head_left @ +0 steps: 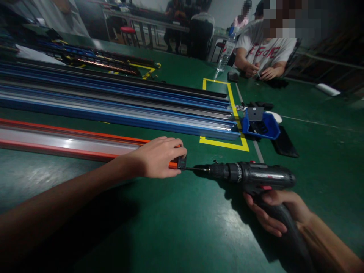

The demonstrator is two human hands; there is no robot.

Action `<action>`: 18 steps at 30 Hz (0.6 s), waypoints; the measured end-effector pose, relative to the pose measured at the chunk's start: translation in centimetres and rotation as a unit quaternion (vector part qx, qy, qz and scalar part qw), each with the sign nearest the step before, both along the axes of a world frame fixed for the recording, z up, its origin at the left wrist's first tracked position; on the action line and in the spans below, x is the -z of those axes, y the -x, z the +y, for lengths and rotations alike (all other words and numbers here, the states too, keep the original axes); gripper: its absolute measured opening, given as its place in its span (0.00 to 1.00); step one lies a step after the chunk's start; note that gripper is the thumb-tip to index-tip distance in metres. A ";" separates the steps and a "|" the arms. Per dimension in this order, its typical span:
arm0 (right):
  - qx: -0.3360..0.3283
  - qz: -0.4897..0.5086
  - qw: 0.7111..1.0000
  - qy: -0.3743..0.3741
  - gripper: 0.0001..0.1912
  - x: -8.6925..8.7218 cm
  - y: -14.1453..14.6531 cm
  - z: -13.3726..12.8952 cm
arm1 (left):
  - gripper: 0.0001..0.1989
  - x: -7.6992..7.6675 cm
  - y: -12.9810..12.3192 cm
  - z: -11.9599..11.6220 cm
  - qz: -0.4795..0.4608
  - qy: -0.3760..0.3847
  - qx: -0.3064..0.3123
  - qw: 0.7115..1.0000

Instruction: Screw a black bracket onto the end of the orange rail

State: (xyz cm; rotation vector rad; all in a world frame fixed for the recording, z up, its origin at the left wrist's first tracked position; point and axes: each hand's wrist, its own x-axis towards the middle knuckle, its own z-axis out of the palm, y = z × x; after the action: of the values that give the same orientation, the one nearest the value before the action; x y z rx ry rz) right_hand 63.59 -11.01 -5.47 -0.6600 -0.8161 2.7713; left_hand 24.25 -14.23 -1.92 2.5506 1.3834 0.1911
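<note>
My left hand [159,157] is closed over the right end of a long orange-edged profile [71,143] lying on the green table. A small black end cap [182,162] sits at that end, by my fingertips. In my right hand [273,212] is a black cordless drill [253,176], gripped by its handle and lying level, pointing left. The drill's long thin bit [196,169] reaches to the end cap at its lower corner; whether it sits in a screw I cannot tell.
Several blue and black profiles [119,110] lie beyond the orange one, their ends inside a yellow tape rectangle [224,145]. A blue bin [261,132] with black plates stands beside a dark phone-like slab [286,142]. A bottle [225,55] and a seated person [264,53] are across the table.
</note>
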 end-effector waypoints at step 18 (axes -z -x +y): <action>-0.051 0.113 0.992 -0.029 0.28 0.8 0.0 0.3 | 0.08 -0.9 0.4 0.0 -0.055 0.011 0.100 0.993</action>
State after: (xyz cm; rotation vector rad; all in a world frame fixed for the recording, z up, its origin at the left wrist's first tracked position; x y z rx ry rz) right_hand 63.62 -10.70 -6.24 -0.2928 -0.8990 2.8309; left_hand 23.82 -14.24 -0.99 2.5953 1.0766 0.2747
